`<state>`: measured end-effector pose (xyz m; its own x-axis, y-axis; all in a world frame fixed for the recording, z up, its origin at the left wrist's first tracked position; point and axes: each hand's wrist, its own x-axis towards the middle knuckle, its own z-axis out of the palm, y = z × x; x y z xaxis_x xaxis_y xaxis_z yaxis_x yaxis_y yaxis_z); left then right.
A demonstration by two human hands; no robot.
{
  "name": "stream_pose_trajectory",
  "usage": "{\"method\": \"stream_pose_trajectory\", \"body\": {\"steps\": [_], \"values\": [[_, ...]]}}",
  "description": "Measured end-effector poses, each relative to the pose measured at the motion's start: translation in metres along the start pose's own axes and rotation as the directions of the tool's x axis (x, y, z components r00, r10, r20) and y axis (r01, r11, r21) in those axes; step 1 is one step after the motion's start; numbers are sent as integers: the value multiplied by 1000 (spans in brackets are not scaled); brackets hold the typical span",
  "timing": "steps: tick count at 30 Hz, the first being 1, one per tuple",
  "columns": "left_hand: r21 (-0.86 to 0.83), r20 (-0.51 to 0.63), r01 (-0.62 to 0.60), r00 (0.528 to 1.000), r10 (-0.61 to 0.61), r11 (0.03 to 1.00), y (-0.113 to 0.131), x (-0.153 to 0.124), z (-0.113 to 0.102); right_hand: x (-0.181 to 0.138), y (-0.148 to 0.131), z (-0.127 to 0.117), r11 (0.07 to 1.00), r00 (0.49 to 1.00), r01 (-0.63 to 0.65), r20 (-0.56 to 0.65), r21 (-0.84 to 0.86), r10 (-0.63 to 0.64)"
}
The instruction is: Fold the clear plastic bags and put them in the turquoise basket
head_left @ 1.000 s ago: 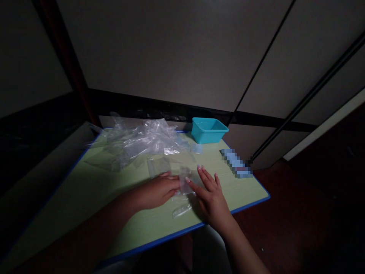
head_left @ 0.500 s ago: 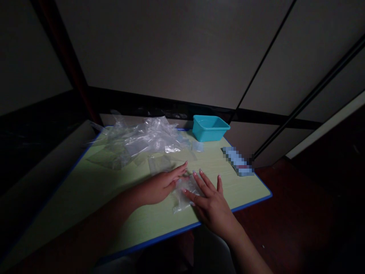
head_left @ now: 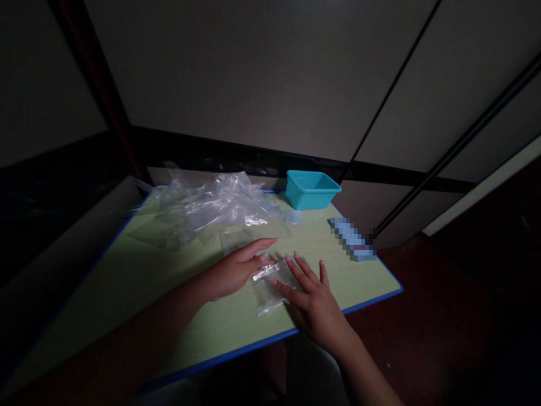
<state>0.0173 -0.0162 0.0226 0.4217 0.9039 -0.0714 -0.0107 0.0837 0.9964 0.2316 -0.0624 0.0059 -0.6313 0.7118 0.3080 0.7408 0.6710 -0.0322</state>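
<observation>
A small clear plastic bag [head_left: 267, 287] lies flat on the green table [head_left: 139, 282] near its front edge. My right hand [head_left: 310, 293] rests on the bag's right side with fingers stretched out flat. My left hand [head_left: 236, 268] touches the bag's upper left corner; its index finger points out and the other fingers curl at the bag's top edge, which is lifted slightly. Whether those fingers pinch the edge I cannot tell for sure in the dim light.
A heap of clear plastic bags [head_left: 207, 206] covers the table's far left. A teal plastic tub [head_left: 311, 189] stands at the far edge, a small clear piece [head_left: 293, 216] before it. A blurred flat object [head_left: 352, 238] lies at the right edge. Another flat bag [head_left: 234, 239] lies beyond my left hand.
The bag went from held up between both hands to lying flat under them. My left hand's fingers have since drawn back to the bag's top edge, lifting it a little.
</observation>
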Motion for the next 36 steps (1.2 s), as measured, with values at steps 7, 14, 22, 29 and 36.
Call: {"method": "stream_pose_trajectory", "body": {"steps": [7,14,22,29,36], "values": [[-101,-47,15,999,-20,995,7,-1,4,-5,4,4,996,994,-44,-91,82,51],[-61,-60,8,998,-12,998,4,0,3,-6,5,8,987,978,-96,-172,128,117],[201,-29,-67,997,75,977,1,0,4,-6,5,6,991,982,-60,-171,117,80],[317,-20,-92,994,104,944,1,0,5,-5,8,9,966,964,-103,-215,237,155],[259,-66,-32,996,51,965,-2,2,7,1,4,7,962,949,-104,-263,253,172]]}}
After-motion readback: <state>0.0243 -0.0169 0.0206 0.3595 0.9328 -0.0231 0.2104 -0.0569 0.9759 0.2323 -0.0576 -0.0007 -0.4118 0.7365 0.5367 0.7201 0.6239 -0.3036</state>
